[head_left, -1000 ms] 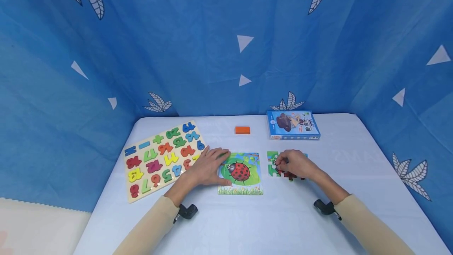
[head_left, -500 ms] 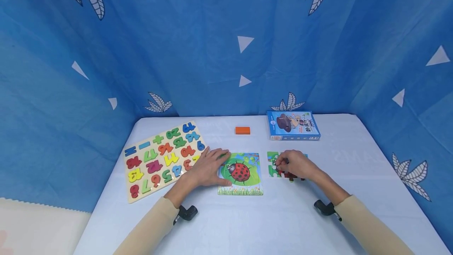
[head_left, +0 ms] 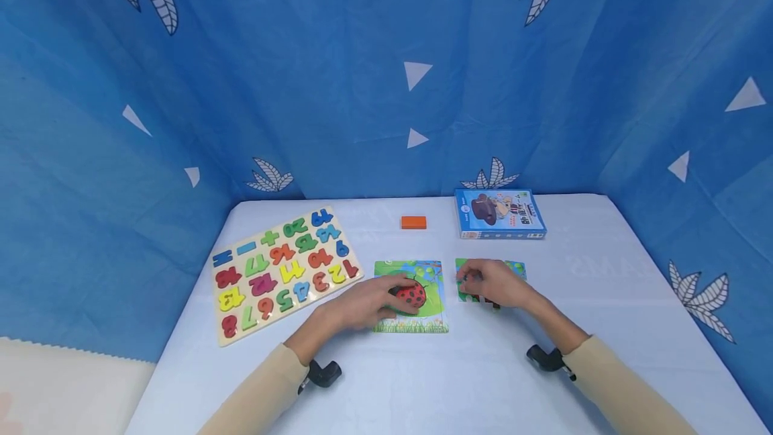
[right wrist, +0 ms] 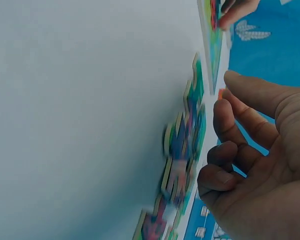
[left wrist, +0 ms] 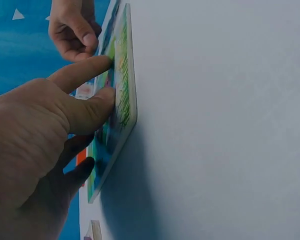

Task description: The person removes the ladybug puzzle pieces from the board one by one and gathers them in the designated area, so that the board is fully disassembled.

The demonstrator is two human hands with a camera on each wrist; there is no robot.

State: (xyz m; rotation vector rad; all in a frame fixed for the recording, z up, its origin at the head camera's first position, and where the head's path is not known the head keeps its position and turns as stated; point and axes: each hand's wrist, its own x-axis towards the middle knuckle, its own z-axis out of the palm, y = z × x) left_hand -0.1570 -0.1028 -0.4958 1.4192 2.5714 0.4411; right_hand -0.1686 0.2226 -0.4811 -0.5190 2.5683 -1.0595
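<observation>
A square ladybug picture puzzle (head_left: 431, 314) lies mid-table in the head view. My left hand (head_left: 368, 301) reaches over its left side, thumb and index finger spread across the red ladybug. In the left wrist view those two fingertips are right at the picture's surface, near the grass strip. To the right lies a cluster of interlocking puzzle pieces (head_left: 516, 268), partly covered by my right hand (head_left: 498, 282). The right wrist view shows that hand's fingers loosely bent above the pieces (right wrist: 179, 165), with nothing between thumb and index.
A wooden number board (head_left: 262, 321) with coloured numerals lies at the left. An orange block (head_left: 413, 222) lies behind the ladybug puzzle. At the back right is a blue box (head_left: 502, 213). Blue curtains (head_left: 338, 86) stand behind the table.
My left hand has moved right and nearer, from the puzzle's left edge onto the ladybug, uncovering the number board's corner. My right hand has shifted slightly left over the pieces.
</observation>
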